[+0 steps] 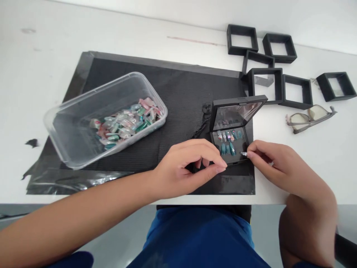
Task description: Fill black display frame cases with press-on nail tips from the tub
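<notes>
A black display case (239, 99) stands with its clear-windowed lid raised. Inside it lie two rows of press-on nails, with small decorated ones (228, 136) at the back and teal ones (228, 149) in front. Between the thumb and forefinger of my right hand (272, 160) is a press-on nail with silvery decoration (244, 153), held over the right front part of the case. My left hand (192, 163) is at the case's front left corner, its thumb and forefinger pinched together. Whatever lies between those fingertips, if anything, is hidden.
To the left, a clear plastic tub (83, 96) holds many loose press-on nails (125, 123). Under it and the case is a black mat (181, 89) taped to the white table. Several black frames (266, 85) stand at the back right, near eyeglasses (309, 120).
</notes>
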### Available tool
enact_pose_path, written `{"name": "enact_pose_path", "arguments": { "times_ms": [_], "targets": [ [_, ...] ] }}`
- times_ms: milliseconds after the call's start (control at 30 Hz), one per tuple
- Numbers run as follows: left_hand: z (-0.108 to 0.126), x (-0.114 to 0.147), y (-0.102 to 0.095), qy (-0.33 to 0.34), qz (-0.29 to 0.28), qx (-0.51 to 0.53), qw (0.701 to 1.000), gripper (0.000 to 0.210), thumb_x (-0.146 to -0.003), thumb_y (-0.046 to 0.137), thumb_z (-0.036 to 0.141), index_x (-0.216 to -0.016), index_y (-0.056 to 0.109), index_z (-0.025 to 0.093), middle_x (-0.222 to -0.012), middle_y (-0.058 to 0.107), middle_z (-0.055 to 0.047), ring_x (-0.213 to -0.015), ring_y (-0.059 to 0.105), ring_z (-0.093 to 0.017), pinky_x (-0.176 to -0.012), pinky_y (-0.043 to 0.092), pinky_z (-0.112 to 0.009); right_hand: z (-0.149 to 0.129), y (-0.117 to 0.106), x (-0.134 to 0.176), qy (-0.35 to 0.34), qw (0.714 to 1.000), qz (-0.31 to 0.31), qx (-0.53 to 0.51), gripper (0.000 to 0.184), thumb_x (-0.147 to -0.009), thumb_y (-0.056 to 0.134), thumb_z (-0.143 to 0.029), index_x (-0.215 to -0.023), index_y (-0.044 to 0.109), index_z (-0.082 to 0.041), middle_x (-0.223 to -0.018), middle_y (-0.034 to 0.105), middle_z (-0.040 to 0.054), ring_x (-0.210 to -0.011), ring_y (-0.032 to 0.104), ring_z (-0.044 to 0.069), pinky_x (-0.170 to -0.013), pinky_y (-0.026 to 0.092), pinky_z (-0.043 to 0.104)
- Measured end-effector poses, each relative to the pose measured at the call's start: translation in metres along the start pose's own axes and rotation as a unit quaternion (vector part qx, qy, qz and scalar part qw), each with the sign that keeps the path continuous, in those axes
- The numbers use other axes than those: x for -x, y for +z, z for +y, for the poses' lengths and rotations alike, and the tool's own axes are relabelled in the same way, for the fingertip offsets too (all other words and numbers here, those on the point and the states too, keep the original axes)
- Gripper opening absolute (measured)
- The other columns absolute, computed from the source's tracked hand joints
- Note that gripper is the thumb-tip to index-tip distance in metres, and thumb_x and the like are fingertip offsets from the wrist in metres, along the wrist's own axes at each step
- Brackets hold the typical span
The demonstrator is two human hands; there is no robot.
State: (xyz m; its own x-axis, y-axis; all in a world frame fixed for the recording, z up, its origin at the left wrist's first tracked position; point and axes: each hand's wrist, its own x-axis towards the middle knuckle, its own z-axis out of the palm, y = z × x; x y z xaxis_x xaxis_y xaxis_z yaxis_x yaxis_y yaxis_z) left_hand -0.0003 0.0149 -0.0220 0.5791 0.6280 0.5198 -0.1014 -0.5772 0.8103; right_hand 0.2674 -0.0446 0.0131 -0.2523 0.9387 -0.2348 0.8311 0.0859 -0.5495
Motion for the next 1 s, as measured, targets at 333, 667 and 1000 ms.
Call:
{"name": "enact_pose_path", "arguments": {
  "times_ms": [333, 667, 1000],
  "targets": [
    [0.000, 0.003, 0.008, -0.013, -0.074, 0.042, 0.996, 0.011, -0.095, 0.075, 0.007, -0.101, 0.072, 0.016, -0.089, 0.080, -0.004, -0.078, 0.072, -0.009, -0.068, 0.059, -0.016, 0.003, 0.009, 0.000, 0.009, 0.993, 0.114, 0.004, 0.024, -0.103, 0.060, -0.043, -0.086, 0.060, -0.025, -0.058, 0.048, -0.0067, -0.051, 0.043, 0.012, -0.053, 0.034, 0.029],
    [0.001, 0.004, 0.004, -0.016, -0.080, 0.040, 0.996, 0.011, -0.095, 0.076, 0.009, -0.101, 0.073, 0.018, -0.089, 0.080, -0.005, -0.076, 0.073, -0.010, -0.066, 0.060, -0.017, 0.005, 0.019, -0.008, -0.084, 0.982, 0.166, 0.028, 0.016, -0.103, 0.065, -0.035, -0.110, 0.078, -0.027, -0.073, 0.070, -0.0023, -0.057, 0.056, 0.012, -0.055, 0.042, 0.028],
    [0.005, 0.004, 0.006, -0.024, -0.101, 0.048, 0.993, 0.012, -0.095, 0.074, 0.006, -0.100, 0.074, 0.017, -0.092, 0.082, -0.006, -0.083, 0.076, -0.010, -0.070, 0.062, -0.015, 0.006, 0.020, -0.013, -0.078, 0.984, 0.157, 0.036, 0.013, -0.103, 0.064, -0.034, -0.105, 0.075, -0.026, -0.065, 0.064, -0.0041, -0.053, 0.053, 0.013, -0.053, 0.040, 0.029]
  ]
}}
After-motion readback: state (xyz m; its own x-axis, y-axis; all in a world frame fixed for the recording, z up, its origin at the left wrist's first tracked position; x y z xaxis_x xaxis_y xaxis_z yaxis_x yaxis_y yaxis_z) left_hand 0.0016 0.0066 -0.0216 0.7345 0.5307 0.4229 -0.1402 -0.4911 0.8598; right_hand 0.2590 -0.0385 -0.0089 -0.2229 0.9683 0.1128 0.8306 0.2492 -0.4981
